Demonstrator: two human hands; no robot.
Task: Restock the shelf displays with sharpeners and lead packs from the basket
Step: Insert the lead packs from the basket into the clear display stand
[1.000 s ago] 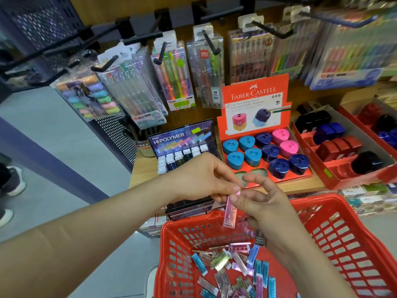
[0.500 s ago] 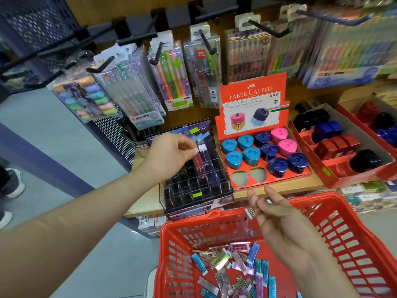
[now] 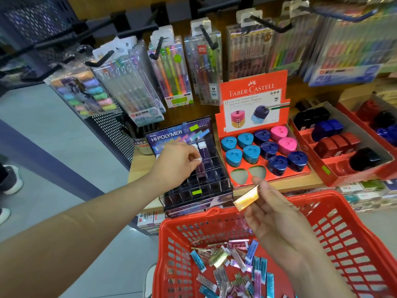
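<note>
My left hand (image 3: 177,163) reaches over the dark Hi-Polymer lead display (image 3: 193,177) and pinches the white cap of a purple lead pack (image 3: 202,166) standing in one of its slots. My right hand (image 3: 272,214) is above the red basket (image 3: 343,231) and holds a gold lead pack (image 3: 247,197) between thumb and fingers. Several loose lead packs (image 3: 232,267) in blue, pink, silver and gold lie on the basket floor. The red Faber-Castell sharpener tray (image 3: 262,153) holds blue, navy and pink sharpeners, with two bare slots at its front left.
Pen and highlighter packs (image 3: 171,74) hang on black hooks above the shelf. Red trays of black, blue and red sharpeners (image 3: 339,143) stand at the right. A person's shoes (image 3: 10,179) are on the grey floor at far left.
My left hand carried the pink-purple pack from over the basket to the lead display and lowered it into a slot. My right hand now holds a gold pack.
</note>
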